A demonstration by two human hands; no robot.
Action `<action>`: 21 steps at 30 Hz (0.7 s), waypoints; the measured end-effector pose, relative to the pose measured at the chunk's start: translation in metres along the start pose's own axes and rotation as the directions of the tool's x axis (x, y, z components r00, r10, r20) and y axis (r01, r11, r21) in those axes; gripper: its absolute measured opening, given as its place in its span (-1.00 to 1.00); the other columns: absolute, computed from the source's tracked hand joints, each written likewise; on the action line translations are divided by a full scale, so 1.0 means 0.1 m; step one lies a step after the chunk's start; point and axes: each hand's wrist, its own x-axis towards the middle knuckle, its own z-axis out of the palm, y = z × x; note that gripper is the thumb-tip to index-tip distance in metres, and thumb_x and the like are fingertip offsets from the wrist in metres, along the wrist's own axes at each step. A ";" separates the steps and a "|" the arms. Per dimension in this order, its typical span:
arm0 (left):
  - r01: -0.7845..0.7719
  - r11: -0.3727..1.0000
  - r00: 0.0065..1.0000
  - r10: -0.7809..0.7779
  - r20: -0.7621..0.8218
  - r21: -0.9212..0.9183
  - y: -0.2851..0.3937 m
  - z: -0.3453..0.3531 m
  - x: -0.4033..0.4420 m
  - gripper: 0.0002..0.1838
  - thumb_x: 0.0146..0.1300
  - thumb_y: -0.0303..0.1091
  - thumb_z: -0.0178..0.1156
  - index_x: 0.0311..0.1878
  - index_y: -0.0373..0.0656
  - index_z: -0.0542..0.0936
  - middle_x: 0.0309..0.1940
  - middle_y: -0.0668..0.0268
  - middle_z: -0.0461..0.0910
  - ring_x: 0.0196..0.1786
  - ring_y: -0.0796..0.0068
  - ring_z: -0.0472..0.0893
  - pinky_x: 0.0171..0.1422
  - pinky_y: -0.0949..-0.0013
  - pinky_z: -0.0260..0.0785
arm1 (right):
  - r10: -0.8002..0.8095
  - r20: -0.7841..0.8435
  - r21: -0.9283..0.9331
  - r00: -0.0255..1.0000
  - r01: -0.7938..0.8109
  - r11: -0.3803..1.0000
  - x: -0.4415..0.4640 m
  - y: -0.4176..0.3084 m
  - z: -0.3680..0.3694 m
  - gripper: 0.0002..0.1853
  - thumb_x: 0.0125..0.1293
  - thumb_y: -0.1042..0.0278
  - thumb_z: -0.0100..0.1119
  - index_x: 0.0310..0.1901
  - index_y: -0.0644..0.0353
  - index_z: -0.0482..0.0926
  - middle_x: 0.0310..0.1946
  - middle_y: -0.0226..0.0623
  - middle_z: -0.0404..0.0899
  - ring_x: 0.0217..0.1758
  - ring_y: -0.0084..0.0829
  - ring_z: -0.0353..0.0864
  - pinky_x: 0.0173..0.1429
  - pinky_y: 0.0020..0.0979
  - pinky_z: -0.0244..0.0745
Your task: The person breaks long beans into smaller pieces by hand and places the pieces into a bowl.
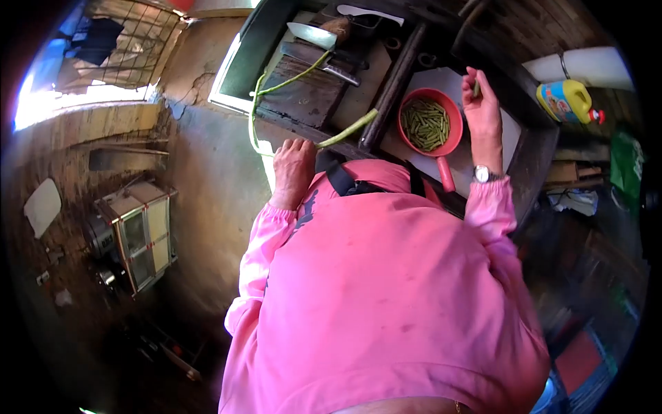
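Observation:
My left hand [294, 164] is closed around a bunch of long green beans [350, 130]. Their thick end points up to the right, while thinner lengths loop over a dark wooden board [302, 90]. A red plastic strainer-like bowl with a handle [447, 172] stands on the counter, full of short cut bean pieces [425, 125]. Just right of its rim is my right hand [480, 103], raised with the fingers curled. A short bean piece [476, 88] is held between its thumb and fingers.
A broad-bladed knife [312, 34] and a second knife [341, 74] lie around the board. At the right stands a yellow jug with a red cap [569, 102]. A dark raised bar [394, 86] divides the counter. A small glass-fronted cabinet [143, 238] is at the left.

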 end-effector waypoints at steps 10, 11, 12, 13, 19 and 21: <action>-0.103 0.991 0.994 0.107 -0.038 0.090 0.15 -0.33 0.15 -0.89 0.12 -0.38 0.20 -0.26 -0.08 0.54 -0.40 0.32 0.48 -0.22 0.25 0.50 -0.19 0.19 0.35 | 0.571 0.333 -0.693 0.750 -0.216 0.688 -0.42 0.52 0.52 -0.57 0.41 0.06 0.12 -0.02 0.35 0.59 -0.31 -0.26 0.66 -0.31 -0.55 0.69 -0.21 -0.63 0.57; -0.116 0.988 0.992 0.120 -0.033 0.105 0.16 -0.35 0.17 -0.88 0.12 -0.38 0.20 -0.25 -0.08 0.54 -0.40 0.32 0.48 -0.22 0.25 0.50 -0.19 0.19 0.34 | 0.617 0.312 -0.718 0.723 -0.245 0.651 -0.45 0.57 0.57 -0.57 0.39 0.05 0.15 -0.06 0.35 0.61 -0.35 -0.25 0.66 -0.34 -0.56 0.68 -0.26 -0.62 0.57; -0.127 0.985 0.991 0.131 -0.030 0.120 0.17 -0.38 0.19 -0.87 0.11 -0.39 0.20 -0.25 -0.09 0.54 -0.40 0.32 0.47 -0.22 0.25 0.50 -0.19 0.20 0.34 | 0.661 0.290 -0.743 0.692 -0.272 0.611 -0.48 0.59 0.64 -0.57 0.38 0.03 0.17 -0.11 0.35 0.63 -0.38 -0.25 0.66 -0.38 -0.57 0.67 -0.30 -0.62 0.57; -0.141 0.981 0.988 0.147 -0.039 0.130 0.18 -0.41 0.22 -0.85 0.10 -0.39 0.20 -0.22 -0.09 0.55 -0.41 0.33 0.46 -0.21 0.26 0.50 -0.19 0.20 0.33 | 0.703 0.295 -0.756 0.647 -0.292 0.586 -0.52 0.58 0.71 -0.58 0.37 0.04 0.18 -0.13 0.34 0.63 -0.40 -0.26 0.65 -0.41 -0.58 0.66 -0.33 -0.62 0.57; -0.174 0.971 0.978 0.189 -0.083 0.162 0.17 -0.45 0.38 -0.81 0.05 -0.43 0.16 -0.21 -0.09 0.56 -0.40 0.32 0.46 -0.20 0.27 0.48 -0.17 0.22 0.33 | 0.849 0.314 -0.854 0.425 -0.264 0.448 -0.73 0.45 0.93 -0.63 0.36 0.07 0.20 -0.25 0.31 0.67 -0.50 -0.34 0.66 -0.55 -0.67 0.58 -0.44 -0.68 0.46; -0.177 0.971 0.979 0.191 -0.076 0.163 0.18 -0.47 0.44 -0.78 0.02 -0.45 0.15 -0.20 -0.10 0.56 -0.38 0.31 0.48 -0.18 0.27 0.48 -0.15 0.22 0.33 | 0.861 0.291 -0.869 0.417 -0.261 0.420 -0.77 0.47 0.92 -0.63 0.33 0.08 0.24 -0.25 0.31 0.67 -0.51 -0.34 0.66 -0.55 -0.67 0.58 -0.48 -0.67 0.42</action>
